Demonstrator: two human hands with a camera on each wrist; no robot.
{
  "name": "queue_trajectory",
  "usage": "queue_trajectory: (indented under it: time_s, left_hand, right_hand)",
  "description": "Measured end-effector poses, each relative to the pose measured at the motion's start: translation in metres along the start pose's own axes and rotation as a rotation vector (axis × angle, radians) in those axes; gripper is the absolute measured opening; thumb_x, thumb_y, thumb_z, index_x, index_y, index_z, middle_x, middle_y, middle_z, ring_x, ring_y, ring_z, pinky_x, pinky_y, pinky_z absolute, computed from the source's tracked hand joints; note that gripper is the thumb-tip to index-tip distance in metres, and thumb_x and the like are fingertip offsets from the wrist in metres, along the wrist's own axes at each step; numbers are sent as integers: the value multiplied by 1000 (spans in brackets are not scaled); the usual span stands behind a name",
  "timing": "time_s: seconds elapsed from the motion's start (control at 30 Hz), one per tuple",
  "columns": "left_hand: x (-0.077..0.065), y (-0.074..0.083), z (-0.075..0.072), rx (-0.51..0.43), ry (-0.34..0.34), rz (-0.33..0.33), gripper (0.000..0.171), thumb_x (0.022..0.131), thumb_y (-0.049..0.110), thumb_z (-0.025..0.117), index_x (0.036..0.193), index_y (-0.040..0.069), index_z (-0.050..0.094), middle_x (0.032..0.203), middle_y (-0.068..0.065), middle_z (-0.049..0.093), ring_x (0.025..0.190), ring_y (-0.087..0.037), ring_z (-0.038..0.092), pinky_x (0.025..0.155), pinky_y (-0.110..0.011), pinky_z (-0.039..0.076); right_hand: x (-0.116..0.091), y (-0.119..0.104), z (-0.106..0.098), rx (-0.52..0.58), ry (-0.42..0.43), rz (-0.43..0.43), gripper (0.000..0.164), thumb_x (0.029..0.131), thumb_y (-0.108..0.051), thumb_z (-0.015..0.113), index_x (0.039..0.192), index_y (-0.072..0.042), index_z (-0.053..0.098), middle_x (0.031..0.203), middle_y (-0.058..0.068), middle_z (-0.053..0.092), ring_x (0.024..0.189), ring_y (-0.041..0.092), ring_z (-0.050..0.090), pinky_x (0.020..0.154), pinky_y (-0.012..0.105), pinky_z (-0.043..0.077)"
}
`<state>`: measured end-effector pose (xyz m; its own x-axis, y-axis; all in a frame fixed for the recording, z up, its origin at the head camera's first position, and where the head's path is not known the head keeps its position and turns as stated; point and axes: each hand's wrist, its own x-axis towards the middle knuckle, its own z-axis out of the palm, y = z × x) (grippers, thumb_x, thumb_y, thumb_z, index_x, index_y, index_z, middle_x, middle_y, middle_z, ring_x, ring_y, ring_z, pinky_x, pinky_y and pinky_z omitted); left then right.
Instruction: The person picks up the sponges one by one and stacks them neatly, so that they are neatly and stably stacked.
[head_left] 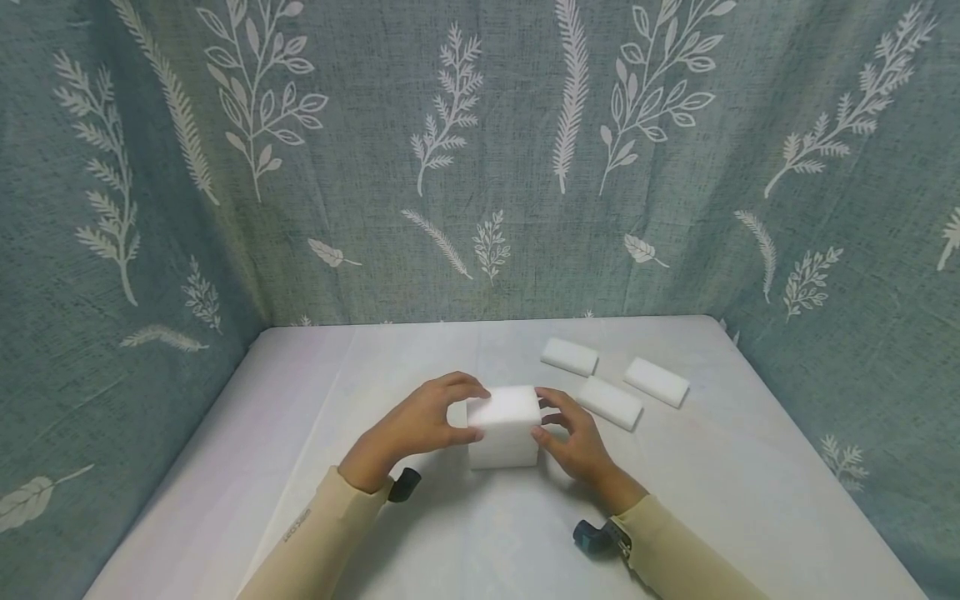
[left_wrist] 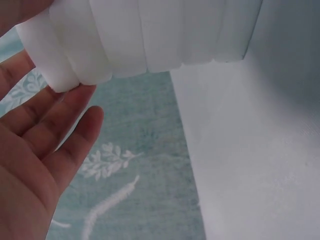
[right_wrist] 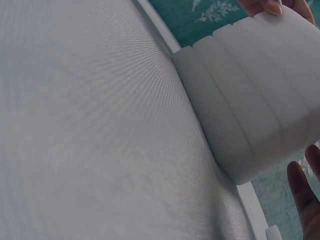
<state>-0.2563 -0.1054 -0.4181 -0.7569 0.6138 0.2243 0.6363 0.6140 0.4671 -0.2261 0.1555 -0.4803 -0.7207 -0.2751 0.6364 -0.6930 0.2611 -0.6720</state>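
Note:
A stack of several white sponge blocks (head_left: 504, 446) stands on the table in front of me, their layers plain in the left wrist view. My left hand (head_left: 431, 417) pinches the top sponge (left_wrist: 47, 60) at the stack's left end, thumb on the front side and fingers at the far side. At the right end is my right hand (head_left: 573, 442), its fingers spread and slightly bent, with thumb and fingertips right at the stack's edge. In the right wrist view its fingers (right_wrist: 301, 187) show a gap from the blocks.
Three loose white sponges lie to the right behind the stack: one farther back (head_left: 570, 357), one nearer (head_left: 610, 402), one at the right (head_left: 657, 382). Leaf-patterned green cloth (head_left: 480, 250) walls in the white table (head_left: 360, 367) at the back and both sides.

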Motion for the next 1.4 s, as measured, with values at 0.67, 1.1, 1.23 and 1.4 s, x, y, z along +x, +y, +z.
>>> queue_trajectory:
  time_s: [0.67,1.1,1.23,1.4]
  left_hand:
    - [-9,-18,10,-221,75,-3,53,76,40,83,122,27,61,127,14,54,116,-9,51,95,-40,48]
    - [-11,-20,37,-598,252,-128,58,74,19,87,126,13,61,130,1,55,119,-21,49,100,-42,44]
    - [-11,-17,38,-625,253,-146,58,75,10,85,127,7,59,132,-8,55,120,-27,48,100,-46,43]
    - [-16,-1,25,-645,267,-98,57,75,7,84,126,-3,58,130,-15,55,118,-31,50,99,-50,44]
  right_hand:
    - [2,0,-3,13,-30,-8,53,82,9,68,131,11,48,123,23,55,107,39,56,80,52,54]
    - [1,26,-31,-22,-42,-28,54,81,12,69,131,8,50,124,22,56,104,40,58,79,49,54]
    - [-5,44,-47,-112,-38,42,55,84,3,73,135,-4,53,123,14,60,106,30,60,82,42,55]
    - [-7,52,-69,-250,-52,104,48,85,-6,75,131,-6,58,118,13,63,103,25,62,81,40,55]
